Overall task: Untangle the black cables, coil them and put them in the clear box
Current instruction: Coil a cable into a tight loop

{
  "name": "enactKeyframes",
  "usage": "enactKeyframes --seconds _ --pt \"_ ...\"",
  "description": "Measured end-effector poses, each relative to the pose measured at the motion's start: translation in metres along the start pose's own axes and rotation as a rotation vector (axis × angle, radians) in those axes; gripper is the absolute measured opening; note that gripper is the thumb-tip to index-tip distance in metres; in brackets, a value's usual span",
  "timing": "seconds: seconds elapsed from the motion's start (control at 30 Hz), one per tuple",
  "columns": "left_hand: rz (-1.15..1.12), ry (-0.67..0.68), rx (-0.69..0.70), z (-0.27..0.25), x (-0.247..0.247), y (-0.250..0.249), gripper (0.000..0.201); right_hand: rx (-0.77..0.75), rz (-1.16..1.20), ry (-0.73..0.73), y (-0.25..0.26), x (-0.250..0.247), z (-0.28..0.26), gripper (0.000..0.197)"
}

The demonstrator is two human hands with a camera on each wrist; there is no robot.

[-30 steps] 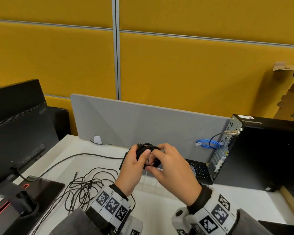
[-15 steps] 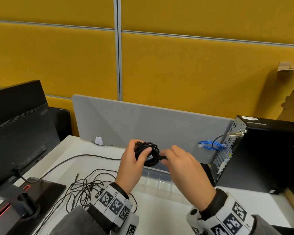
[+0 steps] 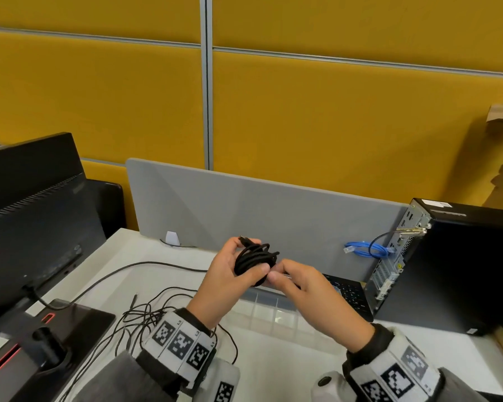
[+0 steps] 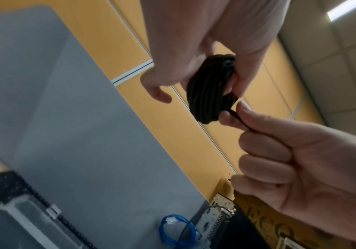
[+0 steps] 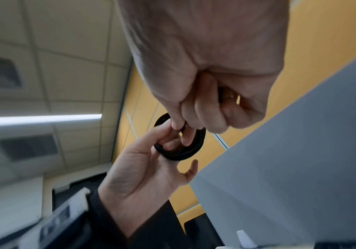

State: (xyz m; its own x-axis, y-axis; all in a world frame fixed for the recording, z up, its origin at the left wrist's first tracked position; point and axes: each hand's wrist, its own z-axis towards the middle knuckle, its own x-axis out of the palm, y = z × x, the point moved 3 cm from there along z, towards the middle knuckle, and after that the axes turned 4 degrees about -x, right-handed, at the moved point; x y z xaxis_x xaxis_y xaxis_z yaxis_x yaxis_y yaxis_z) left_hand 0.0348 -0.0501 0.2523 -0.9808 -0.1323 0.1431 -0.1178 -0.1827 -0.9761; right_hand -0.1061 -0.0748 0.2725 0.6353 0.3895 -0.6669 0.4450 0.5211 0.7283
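Note:
My left hand (image 3: 238,268) holds a small coil of black cable (image 3: 253,261) up above the desk, fingers through and round its loops. In the left wrist view the coiled cable (image 4: 211,91) hangs from those fingers. My right hand (image 3: 276,275) pinches the cable's loose end (image 4: 236,118) between thumb and forefinger, right beside the coil. The right wrist view shows the coil (image 5: 185,151) as a black ring between both hands. A tangle of thin black cables (image 3: 145,317) lies on the white desk at lower left. The clear box (image 3: 273,311) sits on the desk beneath my hands.
A monitor (image 3: 32,216) on its stand (image 3: 50,338) fills the left. A black computer tower (image 3: 453,268) stands at right with a blue cable (image 3: 366,249) by it. A grey divider (image 3: 259,216) backs the desk; a black keyboard (image 3: 352,294) lies behind the box.
Both hands have lifted the coil slightly. My right hand, which reached toward the coil half a second ago, has closed in and now pinches the loose end beside it.

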Motion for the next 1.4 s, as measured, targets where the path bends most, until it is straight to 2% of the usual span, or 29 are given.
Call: enactKeyframes --seconds 0.1,0.17,0.23,0.3,0.43,0.53,0.6,0.67,0.7,0.73,0.8,0.9,0.97,1.0,1.2,1.27,1.4 --pt "0.053 0.036 0.025 0.002 -0.005 -0.002 0.023 0.011 0.076 0.064 -0.003 -0.005 0.002 0.024" --pt "0.101 0.021 0.059 0.002 -0.004 0.000 0.019 -0.001 -0.006 0.070 0.000 -0.006 0.003 0.025" --pt "0.146 -0.013 0.105 0.002 -0.002 0.001 0.017 -0.020 -0.069 0.027 0.005 -0.003 0.003 0.022" --pt "0.187 -0.056 0.135 0.004 -0.002 0.001 0.014 -0.029 -0.026 -0.023 0.009 0.002 0.001 0.019" --pt "0.272 -0.109 0.112 0.008 -0.009 0.006 0.011 -0.057 0.043 0.037 0.014 0.007 -0.003 0.020" --pt "0.257 -0.115 0.089 0.005 -0.010 0.009 0.008 -0.146 -0.007 0.078 0.011 -0.010 -0.005 0.020" --pt "0.211 -0.083 0.097 0.002 -0.007 0.004 0.005 -0.292 -0.134 -0.013 0.009 -0.028 -0.008 0.022" --pt "0.114 -0.005 0.097 -0.002 0.001 -0.004 0.014 -0.457 -0.468 -0.234 0.006 -0.044 -0.010 0.024" --pt "0.045 0.038 0.088 -0.004 0.006 -0.007 0.020 -0.477 -0.617 -0.346 0.004 -0.048 -0.011 0.025" --pt "-0.024 0.065 0.076 -0.006 0.010 -0.009 0.023 -0.467 -0.668 -0.429 0.002 -0.049 -0.011 0.025" --pt "-0.139 0.077 0.063 -0.009 0.018 -0.012 0.025 -0.463 -0.515 -0.495 -0.002 -0.041 -0.008 0.024" --pt "-0.203 0.086 0.055 -0.011 0.025 -0.014 0.022 -0.419 -0.035 -0.497 -0.002 -0.026 -0.004 0.023" --pt "-0.200 0.080 0.046 -0.012 0.027 -0.015 0.021 -0.382 0.106 -0.547 0.000 -0.023 -0.006 0.016" --pt "-0.196 0.077 0.040 -0.011 0.027 -0.015 0.023 -0.364 0.166 -0.573 0.002 -0.023 -0.006 0.019" --pt "-0.305 0.153 -0.070 -0.010 0.032 -0.011 0.033 -0.364 0.272 -0.619 0.011 -0.022 -0.002 0.016" --pt "-0.341 0.166 -0.105 -0.009 0.032 -0.011 0.036 -0.339 0.323 -0.644 0.011 -0.020 -0.002 0.021" --pt "-0.313 0.155 -0.097 -0.005 0.028 -0.011 0.032 -0.262 0.421 -0.631 0.009 -0.018 -0.003 0.016"
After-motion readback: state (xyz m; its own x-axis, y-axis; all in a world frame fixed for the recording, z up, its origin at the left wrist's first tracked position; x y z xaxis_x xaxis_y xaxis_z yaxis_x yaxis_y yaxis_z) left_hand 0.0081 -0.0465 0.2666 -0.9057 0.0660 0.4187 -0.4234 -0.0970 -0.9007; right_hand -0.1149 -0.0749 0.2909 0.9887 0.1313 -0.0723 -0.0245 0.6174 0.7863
